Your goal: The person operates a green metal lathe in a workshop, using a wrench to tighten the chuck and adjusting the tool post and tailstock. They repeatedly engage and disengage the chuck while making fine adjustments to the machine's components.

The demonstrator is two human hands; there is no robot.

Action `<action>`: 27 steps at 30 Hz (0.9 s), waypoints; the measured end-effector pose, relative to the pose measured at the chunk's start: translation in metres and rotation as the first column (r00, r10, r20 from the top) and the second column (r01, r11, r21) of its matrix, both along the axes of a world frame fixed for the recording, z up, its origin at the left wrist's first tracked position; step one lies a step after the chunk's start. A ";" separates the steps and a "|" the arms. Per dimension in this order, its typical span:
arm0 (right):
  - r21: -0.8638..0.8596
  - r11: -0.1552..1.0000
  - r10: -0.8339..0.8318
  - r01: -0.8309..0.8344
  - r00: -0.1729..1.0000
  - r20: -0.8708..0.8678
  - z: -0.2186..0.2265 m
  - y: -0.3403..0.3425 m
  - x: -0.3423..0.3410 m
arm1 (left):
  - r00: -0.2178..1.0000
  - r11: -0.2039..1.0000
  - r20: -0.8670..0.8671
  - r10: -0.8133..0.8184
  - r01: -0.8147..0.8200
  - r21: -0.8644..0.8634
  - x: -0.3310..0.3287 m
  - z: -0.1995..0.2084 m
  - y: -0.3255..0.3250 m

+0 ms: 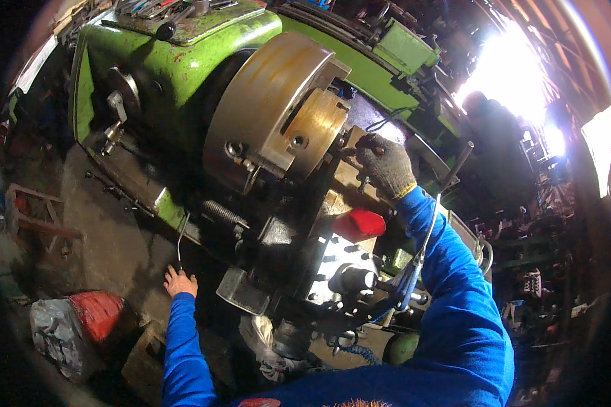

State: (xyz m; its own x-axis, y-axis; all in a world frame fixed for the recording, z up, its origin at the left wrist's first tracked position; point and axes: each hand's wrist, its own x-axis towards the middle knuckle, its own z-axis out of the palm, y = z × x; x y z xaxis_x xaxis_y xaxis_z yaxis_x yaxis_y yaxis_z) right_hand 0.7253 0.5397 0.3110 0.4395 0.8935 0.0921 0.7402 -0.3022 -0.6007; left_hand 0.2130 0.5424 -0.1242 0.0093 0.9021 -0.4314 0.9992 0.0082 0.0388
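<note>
My bare left hand (181, 283) reaches down at the lower left, its fingers round the end of a thin metal lever (182, 234) on the front of a green lathe (204, 37). A large steel chuck (261, 88) grips a brass-coloured round workpiece (321, 125) with a hole in its side. Close to the workpiece's right face is my right hand (387, 166), in a grey knitted glove with a yellow cuff. Its fingers are curled; what they hold, if anything, I cannot make out. A dark thin loop (387, 122) shows just beyond them.
Below my right hand lie a red object (360, 225) and the tool post (353, 278), beside a bent metal pipe (431, 230). Tools (156, 8) rest on the headstock. A red and grey bag (81, 325) lies at lower left. A dark figure (495, 142) stands before bright light.
</note>
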 end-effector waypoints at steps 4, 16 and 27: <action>-0.044 0.994 -0.107 0.100 0.978 -0.179 0.000 0.012 0.010 | 1.000 1.000 0.017 0.019 -0.019 0.000 0.002 0.005 0.001; 0.007 0.985 -0.145 0.170 0.864 -0.482 -0.004 0.003 0.007 | 0.997 0.997 0.018 0.079 -0.078 -0.027 -0.010 0.000 -0.004; -0.098 0.963 0.269 -0.251 0.874 0.404 0.006 -0.017 -0.014 | 0.399 0.768 0.667 0.629 -0.456 -0.450 -0.027 -0.174 0.076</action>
